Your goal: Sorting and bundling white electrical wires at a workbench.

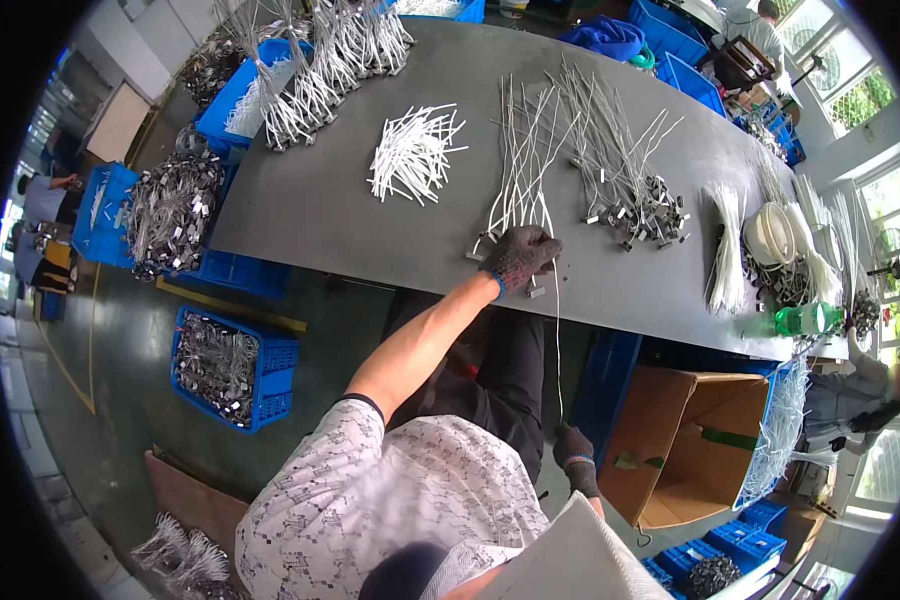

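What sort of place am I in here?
Probably a factory assembly workshop: a gray worktable carries bundles of thin strands, and a blue plastic crate on the floor holds many small parts.

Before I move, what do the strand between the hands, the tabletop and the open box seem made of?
Strand: wire or cord, pale and slender, its finish too small to tell. Tabletop: perhaps metal or laminate, even grey with dull sheen. Open box: likely cardboard, matte brown with flat panels.
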Demonstrator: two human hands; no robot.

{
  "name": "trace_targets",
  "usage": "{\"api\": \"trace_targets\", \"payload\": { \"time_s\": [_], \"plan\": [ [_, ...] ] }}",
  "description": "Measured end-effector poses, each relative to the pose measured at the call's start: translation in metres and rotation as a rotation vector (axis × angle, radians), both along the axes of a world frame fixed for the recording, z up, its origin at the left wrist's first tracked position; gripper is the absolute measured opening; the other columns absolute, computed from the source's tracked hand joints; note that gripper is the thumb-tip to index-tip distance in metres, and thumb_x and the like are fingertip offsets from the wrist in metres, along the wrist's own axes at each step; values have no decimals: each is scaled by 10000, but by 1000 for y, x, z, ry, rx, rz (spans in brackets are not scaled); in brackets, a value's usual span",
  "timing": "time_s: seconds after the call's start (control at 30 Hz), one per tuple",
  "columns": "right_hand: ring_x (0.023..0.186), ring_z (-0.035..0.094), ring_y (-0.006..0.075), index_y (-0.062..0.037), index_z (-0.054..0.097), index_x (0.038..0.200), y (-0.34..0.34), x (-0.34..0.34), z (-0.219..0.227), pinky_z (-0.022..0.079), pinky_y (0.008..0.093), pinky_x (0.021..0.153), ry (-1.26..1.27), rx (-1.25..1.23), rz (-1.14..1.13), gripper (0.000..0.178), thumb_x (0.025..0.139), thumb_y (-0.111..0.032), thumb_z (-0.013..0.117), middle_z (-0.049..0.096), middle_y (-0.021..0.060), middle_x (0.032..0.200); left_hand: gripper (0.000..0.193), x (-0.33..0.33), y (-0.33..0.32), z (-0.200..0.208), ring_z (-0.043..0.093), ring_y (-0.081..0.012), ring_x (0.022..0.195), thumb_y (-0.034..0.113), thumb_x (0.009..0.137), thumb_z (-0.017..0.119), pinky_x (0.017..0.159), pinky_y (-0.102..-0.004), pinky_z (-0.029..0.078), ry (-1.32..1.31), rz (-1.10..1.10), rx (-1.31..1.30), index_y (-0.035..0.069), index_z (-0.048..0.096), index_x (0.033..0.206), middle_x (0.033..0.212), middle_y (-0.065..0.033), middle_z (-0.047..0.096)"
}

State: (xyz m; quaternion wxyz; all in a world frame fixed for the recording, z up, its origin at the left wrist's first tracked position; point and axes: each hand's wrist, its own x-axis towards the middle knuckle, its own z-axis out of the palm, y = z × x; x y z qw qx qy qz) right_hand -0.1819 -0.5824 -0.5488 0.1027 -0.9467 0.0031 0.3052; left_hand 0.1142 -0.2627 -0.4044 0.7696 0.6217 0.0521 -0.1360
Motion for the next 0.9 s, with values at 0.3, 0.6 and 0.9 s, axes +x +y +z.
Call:
{"api": "trace_targets", "payload": {
  "time_s": [0.3, 0.6, 0.9],
  "plan": [
    [826, 692, 318, -17, 678, 1035, 95, 133, 92, 531, 382, 707, -545, 763, -273, 214, 978, -211, 607, 719, 168, 1005, 241, -53, -51, -8, 666, -108, 778, 239, 964, 695, 734, -267, 546, 64, -90, -162, 9, 716, 894, 801, -34, 711],
    [706, 611, 150, 7, 665, 1107, 139, 161, 122, 476, 294, 612, -493, 1208, -639, 418, 1065, -373, 495, 683, 67, 836, 228, -82, -33, -2, 650, -85, 854, 214, 968, 701, 805, -267, 523, -78, -74, -5, -8, 745, 990, 909, -22, 740],
    [714, 624, 305, -5, 490, 1317, 143, 189, 102, 506, 401, 640, -767, 738, -140, 495, 917, -229, 676, 661, 122, 875, 177, -85, -33, -16, 627, -100, 800, 164, 955, 692, 746, -281, 517, -547, 17, 413, -11, 700, 976, 836, -50, 686]
  ]
}}
